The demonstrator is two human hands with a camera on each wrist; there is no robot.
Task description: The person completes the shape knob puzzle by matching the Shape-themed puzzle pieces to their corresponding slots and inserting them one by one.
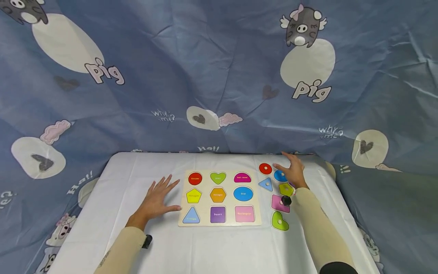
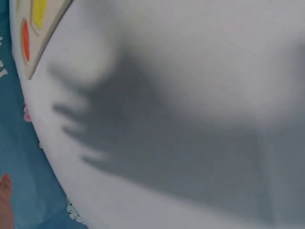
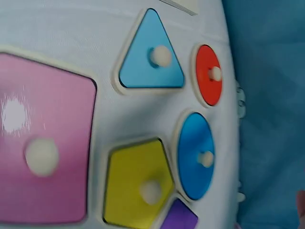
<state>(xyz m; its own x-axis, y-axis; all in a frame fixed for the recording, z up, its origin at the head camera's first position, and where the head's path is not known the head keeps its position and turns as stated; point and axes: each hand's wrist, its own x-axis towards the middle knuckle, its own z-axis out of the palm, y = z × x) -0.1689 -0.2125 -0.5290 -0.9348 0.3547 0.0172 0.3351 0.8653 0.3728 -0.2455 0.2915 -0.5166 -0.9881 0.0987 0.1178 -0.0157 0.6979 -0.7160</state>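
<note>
1. The left hand (image 1: pixel 154 203) is well open, fingers spread and thumb stretched out, just beside the left edge of the board, with nothing in its hold. In the left wrist view its shadow falls across the worktop (image 1: pixel 219 251).
2. The right hand (image 1: pixel 295 171) is open too, thumb and fingers parted, beside the blue oval (image 1: pixel 279 176); it has hold of nothing that shows.
3. The board (image 1: pixel 205 196) is a flat, pale, wood-like rectangle lying on the worktop between the hands. It bears three rows of coloured shapes with small lettering: circle, heart and half round; pentagon, hexagon and oval; triangle, square and rectangle.
4. Loose flat pieces lie right of the board, with pale edges. Around the oval are a red disc (image 1: pixel 265 168), a light blue triangle (image 1: pixel 266 184) with rounded corners and a yellow-green pentagon (image 1: pixel 286 189).
5. Nearer the person lie a pink rectangle (image 1: pixel 278 205), its glossy face catching a highlight, and a green heart (image 1: pixel 280 221).
6. A purple piece (image 3: pixel 180 215) sits close beside the pentagon, its full outline hidden.
7. Small, pale, rounded knobs stand on the six other loose pieces.
8. The worktop has a smooth white covering; behind it hangs creased blue fabric (image 1: pixel 219 76) printed with pigs, hearts and lettering.
</note>
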